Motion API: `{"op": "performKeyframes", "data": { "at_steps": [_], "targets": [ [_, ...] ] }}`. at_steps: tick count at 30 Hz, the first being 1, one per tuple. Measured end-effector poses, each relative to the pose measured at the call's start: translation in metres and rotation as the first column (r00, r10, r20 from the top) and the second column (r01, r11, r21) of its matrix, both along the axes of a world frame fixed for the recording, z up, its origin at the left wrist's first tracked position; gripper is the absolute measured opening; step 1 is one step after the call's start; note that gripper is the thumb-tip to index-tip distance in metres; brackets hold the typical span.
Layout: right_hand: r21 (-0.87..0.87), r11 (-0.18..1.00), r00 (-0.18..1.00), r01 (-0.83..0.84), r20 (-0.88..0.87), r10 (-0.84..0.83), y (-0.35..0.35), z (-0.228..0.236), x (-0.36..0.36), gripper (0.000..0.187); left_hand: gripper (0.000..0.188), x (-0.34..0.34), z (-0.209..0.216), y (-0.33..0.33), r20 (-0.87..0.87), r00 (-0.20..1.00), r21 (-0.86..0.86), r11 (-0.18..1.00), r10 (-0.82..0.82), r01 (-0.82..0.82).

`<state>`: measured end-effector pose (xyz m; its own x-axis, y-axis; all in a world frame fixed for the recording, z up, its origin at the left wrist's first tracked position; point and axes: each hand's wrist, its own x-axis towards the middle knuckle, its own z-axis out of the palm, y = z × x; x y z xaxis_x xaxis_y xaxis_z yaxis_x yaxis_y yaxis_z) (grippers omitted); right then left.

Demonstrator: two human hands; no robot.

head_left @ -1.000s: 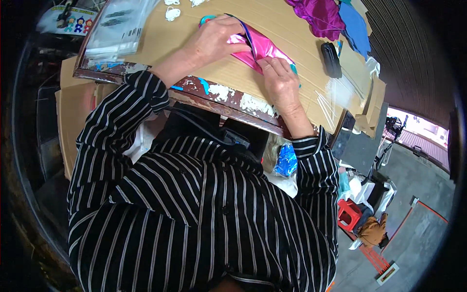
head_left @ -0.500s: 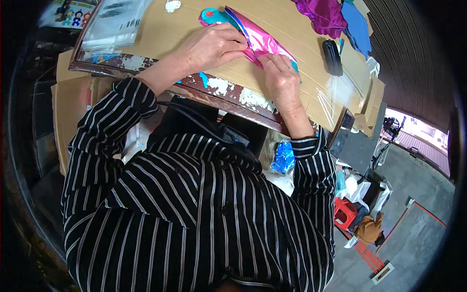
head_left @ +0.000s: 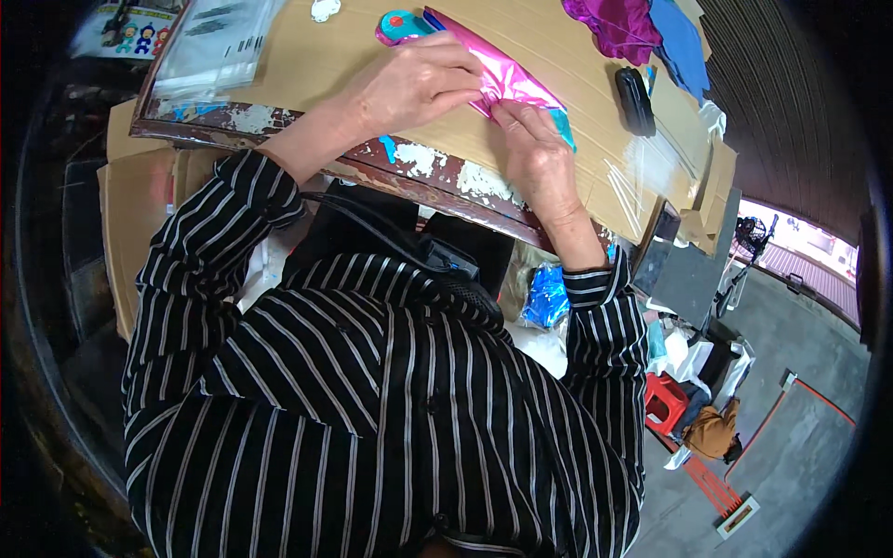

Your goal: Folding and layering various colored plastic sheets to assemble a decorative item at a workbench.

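Piece of glossy pink, teal-ended, foil-like material [head_left: 521, 82] lies on brown flat cardboard sheet [head_left: 314, 67]; left hand [head_left: 419, 86] and right hand [head_left: 539, 158] each pinch its near edge; apparently folded lengthwise, edge handling seemingly unfinished, piece not yet released

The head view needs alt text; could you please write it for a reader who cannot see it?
A person's left hand and right hand hold a shiny pink and teal item at a cardboard-covered table. Clear plastic packaging lies to the left; a black object, purple cloth and blue cloth lie to the right.
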<state>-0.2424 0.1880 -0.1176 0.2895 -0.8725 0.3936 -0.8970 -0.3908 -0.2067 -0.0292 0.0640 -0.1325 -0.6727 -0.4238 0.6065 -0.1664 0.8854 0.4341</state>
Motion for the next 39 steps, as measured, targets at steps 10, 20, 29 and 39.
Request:
{"op": "performKeyframes", "data": {
  "at_steps": [10,20,29,39],
  "targets": [
    [0.126,0.99,0.994,-0.068,0.092,0.057,0.01,0.013,-0.003,0.041,0.018,-0.013,-0.01,-0.006,0.081,0.994,0.054,0.996,-0.074,0.069],
    [0.136,0.969,0.979,0.206,-0.04,-0.202,-0.015,-0.005,0.026,0.068,0.022,-0.015,-0.004,-0.008,0.134,0.986,0.009,0.995,-0.101,0.101],
    [0.264,0.889,0.927,0.374,-0.116,-0.356,0.012,-0.005,-0.019,0.074,0.018,-0.015,0.0,-0.009,0.064,0.992,0.087,0.991,-0.109,0.104],
    [0.252,0.932,0.747,0.26,0.559,-0.359,-0.059,-0.003,0.039,0.062,0.018,-0.013,0.005,-0.009,0.212,0.972,0.093,0.992,-0.098,0.08]
  ]
}}
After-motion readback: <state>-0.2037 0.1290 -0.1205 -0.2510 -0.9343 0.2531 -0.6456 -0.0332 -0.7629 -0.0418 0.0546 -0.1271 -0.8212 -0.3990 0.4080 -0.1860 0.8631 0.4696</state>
